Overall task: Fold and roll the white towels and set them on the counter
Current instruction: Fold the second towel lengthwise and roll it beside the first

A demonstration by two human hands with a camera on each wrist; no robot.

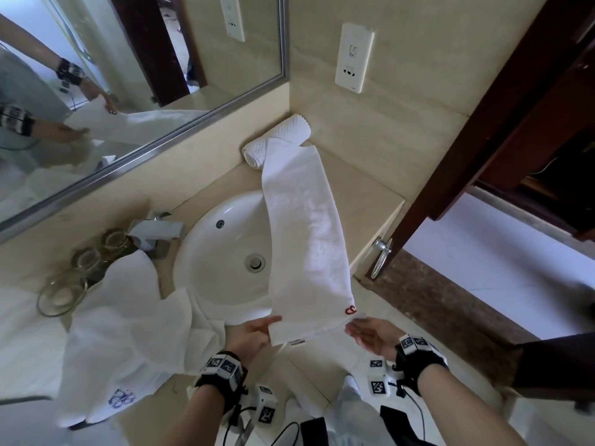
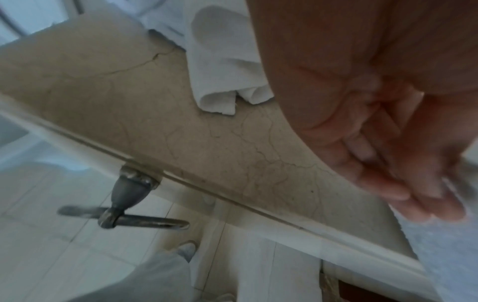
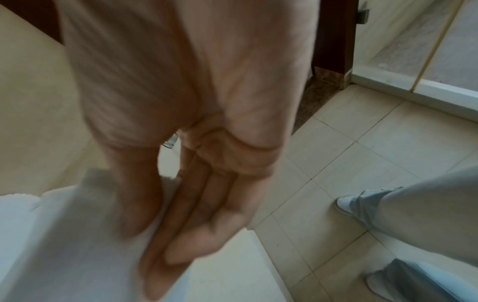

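Both hands grasp the near end of a long, narrow folded white towel (image 1: 302, 226) at the front edge of the beige marble counter (image 1: 354, 201). On one corner the left hand (image 1: 249, 336) pinches the cloth between thumb and fingers; on the other corner the right hand (image 1: 370, 336) does the same, thumb on top and straight fingers (image 3: 196, 224) beneath, as the right wrist view shows. Each wrist wears a black band with square printed markers.

From the hands the towel strip runs away across the right part of the round white sink basin (image 1: 225, 252), and its far end lies on top of a rolled white waffle-textured towel (image 1: 280, 136) that sits in the back corner of the counter against the wall. Red embroidered letters and a small sewn label show near the held end.

Left of the basin, a loose pile of white towels (image 1: 128, 333) lies on the counter, one with a blue embroidered mark. Behind it stand clear drinking glasses (image 1: 87, 259) beside a square chrome faucet (image 1: 157, 230). A framed wall mirror (image 1: 128, 75) reflects the hands and the towel. A white wall socket (image 1: 354, 56) sits above the rolled towel, and a chrome ring holder (image 1: 381, 255) is fixed to the side of the counter.
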